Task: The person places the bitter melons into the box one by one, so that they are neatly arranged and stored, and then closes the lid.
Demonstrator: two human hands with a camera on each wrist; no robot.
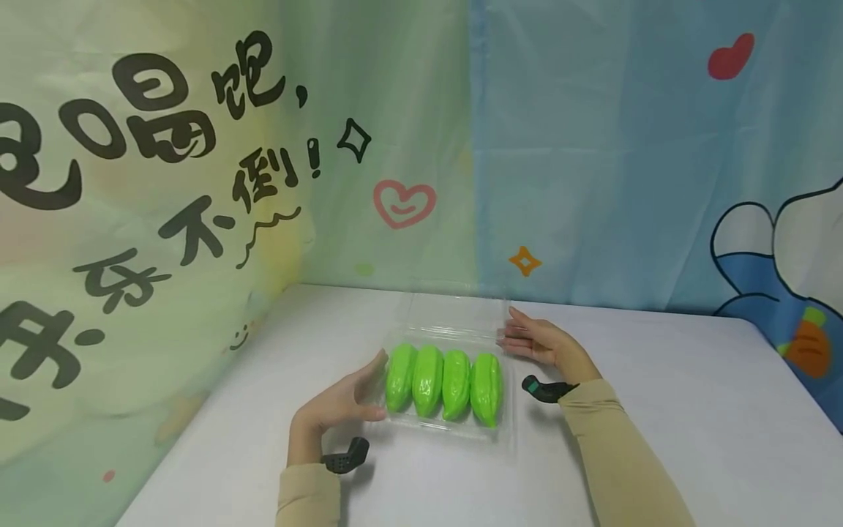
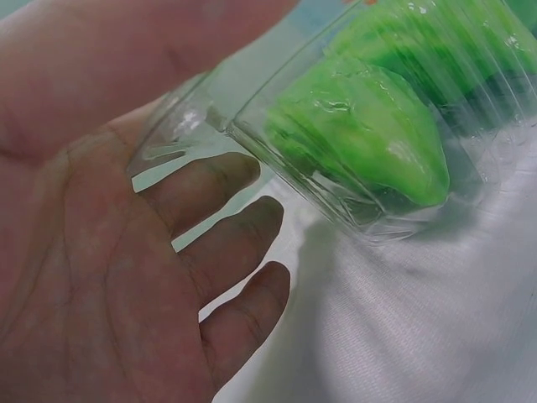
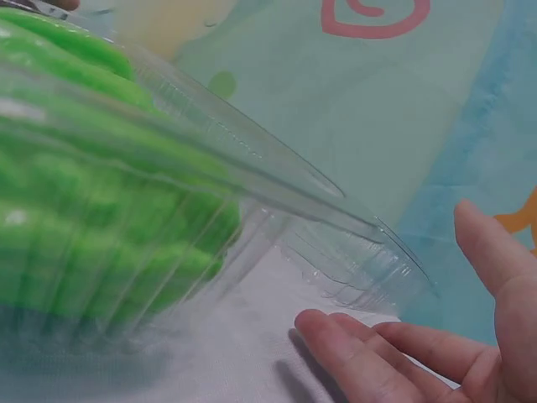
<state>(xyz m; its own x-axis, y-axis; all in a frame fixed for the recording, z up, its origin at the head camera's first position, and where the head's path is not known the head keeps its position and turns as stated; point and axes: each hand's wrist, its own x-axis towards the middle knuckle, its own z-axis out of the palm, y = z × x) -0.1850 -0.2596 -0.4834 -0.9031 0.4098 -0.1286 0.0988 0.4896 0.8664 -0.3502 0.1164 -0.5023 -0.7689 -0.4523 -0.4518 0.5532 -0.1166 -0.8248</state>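
A clear plastic clamshell box (image 1: 448, 427) sits on the white table with its lid (image 1: 454, 315) raised open toward the back. Side by side inside it lie several glossy green, ridged fruits (image 1: 428, 380) that look like star fruit. At the box's left side is my left hand (image 1: 339, 401), thumb toward the front corner and fingers spread along the edge. In the left wrist view its extended fingers (image 2: 239, 243) lie beside the box's corner and rim. My right hand (image 1: 543, 342) is by the right end of the lid hinge, fingers extended and thumb apart.
The white tabletop (image 1: 658, 410) extends around the box. Behind it hangs a printed cloth backdrop (image 1: 560, 168) with hearts, stars and large black characters. Dark wrist-worn devices (image 1: 349, 457) stick out from both wrists near the table.
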